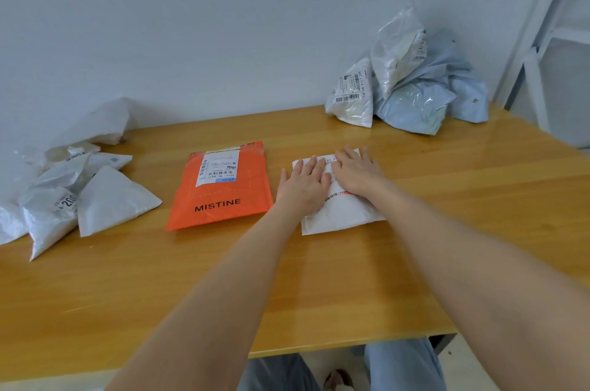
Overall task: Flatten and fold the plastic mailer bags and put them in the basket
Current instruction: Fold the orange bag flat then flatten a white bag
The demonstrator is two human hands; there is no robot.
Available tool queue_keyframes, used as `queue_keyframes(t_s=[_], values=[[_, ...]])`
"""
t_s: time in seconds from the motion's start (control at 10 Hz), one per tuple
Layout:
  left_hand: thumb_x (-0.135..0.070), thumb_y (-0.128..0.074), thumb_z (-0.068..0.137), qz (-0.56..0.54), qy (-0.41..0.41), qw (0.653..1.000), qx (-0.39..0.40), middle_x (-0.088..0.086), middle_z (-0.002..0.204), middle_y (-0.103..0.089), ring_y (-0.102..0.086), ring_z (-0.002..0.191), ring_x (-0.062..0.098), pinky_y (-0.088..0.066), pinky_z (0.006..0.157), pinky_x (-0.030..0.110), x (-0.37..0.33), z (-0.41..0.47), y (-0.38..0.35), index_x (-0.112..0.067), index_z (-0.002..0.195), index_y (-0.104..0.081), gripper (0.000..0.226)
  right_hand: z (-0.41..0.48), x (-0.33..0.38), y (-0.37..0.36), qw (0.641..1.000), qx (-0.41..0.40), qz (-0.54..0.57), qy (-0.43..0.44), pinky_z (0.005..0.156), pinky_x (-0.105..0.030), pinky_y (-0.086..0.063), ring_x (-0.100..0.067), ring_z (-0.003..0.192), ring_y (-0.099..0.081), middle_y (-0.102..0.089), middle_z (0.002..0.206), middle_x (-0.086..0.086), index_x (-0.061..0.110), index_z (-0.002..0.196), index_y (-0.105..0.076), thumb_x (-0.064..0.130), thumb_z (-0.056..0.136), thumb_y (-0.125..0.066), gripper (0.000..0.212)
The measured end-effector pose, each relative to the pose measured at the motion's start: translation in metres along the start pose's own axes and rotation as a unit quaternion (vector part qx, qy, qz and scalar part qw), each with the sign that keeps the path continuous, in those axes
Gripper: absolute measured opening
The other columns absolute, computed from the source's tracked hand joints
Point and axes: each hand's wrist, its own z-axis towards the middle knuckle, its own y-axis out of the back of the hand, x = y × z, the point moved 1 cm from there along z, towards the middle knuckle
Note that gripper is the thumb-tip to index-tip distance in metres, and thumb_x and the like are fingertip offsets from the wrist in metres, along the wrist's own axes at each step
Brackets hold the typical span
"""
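Several bags, left heap (79, 195): white mailers piled at the left edge of the counter (287, 288). The nearest ones look folded into flat triangles, while those behind look looser and crumpled. I judge the triangles to be finished folds, but they lie on the counter and not in a basket.
Orange mailer (220, 192): lies flat and unfolded, label up, between the left heap and the hands. It touches neither. It looks flattened but not yet folded.
Left hand (305, 184): palm down, fingers straight and close together, pressing on the left part of the white mailer (343, 215).
White mailer: lies right of centre on the counter, under both hands, with its near end showing flat. This is the piece in hand, at the flattening step.
Right hand (357, 172): palm down, fingers straight and slightly spread, pressing on the far right part of the same mailer, just beside the left hand.
Right heap (412, 87): grey and pale blue bags at the back right against the wall, puffed and crumpled. They look untouched.
Basket: not in view, so whether it holds anything cannot be told.
Progress: a few appear folded. One is being pressed, one waits flat, and the right heap is left to do. Binning seems not yet done.
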Motion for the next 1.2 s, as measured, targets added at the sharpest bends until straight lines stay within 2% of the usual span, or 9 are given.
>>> queue_keyframes(t_s=[0.2, 0.6, 0.7, 0.8, 0.9, 1.0, 1.1, 1.2], values=[[-0.037, -0.01, 0.103, 0.003, 0.001, 1.0, 0.002, -0.005, 0.161, 0.0, 0.002, 0.148, 0.019, 0.001, 0.119, 0.049, 0.0, 0.0, -0.001, -0.025, 0.154, -0.004, 0.053, 0.001, 0.0, -0.003, 1.0, 0.01, 0.004, -0.017, 0.12, -0.044, 0.001, -0.032, 0.148, 0.009, 0.005, 0.162, 0.003, 0.025, 0.155, -0.008, 0.037, 0.102, -0.013, 0.054], [-0.035, -0.01, 0.103, 0.011, -0.001, 1.0, 0.0, -0.004, 0.161, 0.0, 0.002, 0.148, 0.02, 0.0, 0.118, 0.048, -0.001, 0.0, 0.001, -0.025, 0.154, -0.004, 0.053, 0.003, 0.0, -0.007, 1.0, -0.004, 0.009, -0.027, 0.12, -0.046, 0.0, -0.032, 0.148, 0.006, 0.002, 0.162, 0.003, 0.027, 0.154, -0.009, 0.04, 0.101, -0.012, 0.054], [-0.035, -0.01, 0.103, 0.007, 0.007, 1.0, 0.007, -0.003, 0.161, 0.0, 0.002, 0.148, 0.02, 0.0, 0.119, 0.046, -0.003, -0.006, 0.004, -0.023, 0.154, -0.004, 0.052, -0.002, 0.002, -0.005, 0.999, -0.025, -0.008, -0.04, 0.118, -0.048, -0.008, -0.032, 0.148, -0.003, -0.007, 0.162, 0.003, 0.031, 0.152, -0.017, 0.041, 0.102, -0.011, 0.052], [-0.037, -0.012, 0.103, -0.006, 0.012, 1.0, -0.005, 0.002, 0.161, -0.002, -0.002, 0.148, 0.018, -0.001, 0.12, 0.043, -0.005, -0.017, 0.009, -0.019, 0.154, -0.008, 0.054, -0.011, 0.002, -0.002, 0.993, -0.107, -0.017, -0.044, 0.102, -0.044, -0.033, -0.03, 0.129, -0.04, -0.042, 0.143, -0.007, 0.025, 0.135, -0.046, 0.036, 0.102, -0.015, 0.046], [-0.036, -0.015, 0.103, -0.036, -0.011, 0.999, -0.028, 0.005, 0.161, -0.004, -0.003, 0.148, 0.016, -0.004, 0.12, 0.04, -0.016, -0.032, 0.01, -0.015, 0.153, -0.009, 0.055, -0.016, 0.0, -0.001, 0.989, -0.121, 0.071, -0.039, 0.097, -0.04, -0.04, -0.03, 0.116, -0.049, -0.051, 0.13, -0.012, 0.017, 0.124, -0.054, 0.034, 0.102, -0.019, 0.045], [-0.038, -0.014, 0.103, -0.06, -0.015, 0.998, -0.008, 0.004, 0.161, -0.001, -0.001, 0.148, 0.016, -0.003, 0.12, 0.04, -0.024, -0.045, -0.001, -0.017, 0.154, -0.004, 0.055, -0.027, -0.001, 0.003, 0.981, -0.12, 0.146, -0.04, 0.103, -0.042, -0.037, -0.029, 0.122, -0.044, -0.048, 0.134, -0.013, 0.015, 0.13, -0.052, 0.034, 0.103, -0.021, 0.046], [-0.04, -0.012, 0.103, -0.058, -0.004, 0.998, -0.013, 0.002, 0.161, 0.001, 0.001, 0.148, 0.015, -0.002, 0.12, 0.04, -0.022, -0.047, -0.008, -0.021, 0.154, -0.001, 0.055, -0.042, -0.005, 0.006, 0.982, -0.13, 0.126, -0.049, 0.11, -0.044, -0.03, -0.029, 0.135, -0.032, -0.04, 0.145, -0.009, 0.019, 0.143, -0.04, 0.036, 0.102, -0.02, 0.049], [-0.04, -0.011, 0.103, -0.049, -0.003, 0.999, -0.015, 0.002, 0.161, 0.001, 0.001, 0.148, 0.015, -0.002, 0.12, 0.04, -0.022, -0.047, -0.008, -0.021, 0.153, -0.001, 0.055, -0.052, -0.005, 0.006, 0.99, -0.105, 0.077, -0.049, 0.116, -0.046, -0.021, -0.03, 0.146, -0.013, -0.023, 0.156, -0.005, 0.023, 0.151, -0.026, 0.037, 0.103, -0.019, 0.05]])
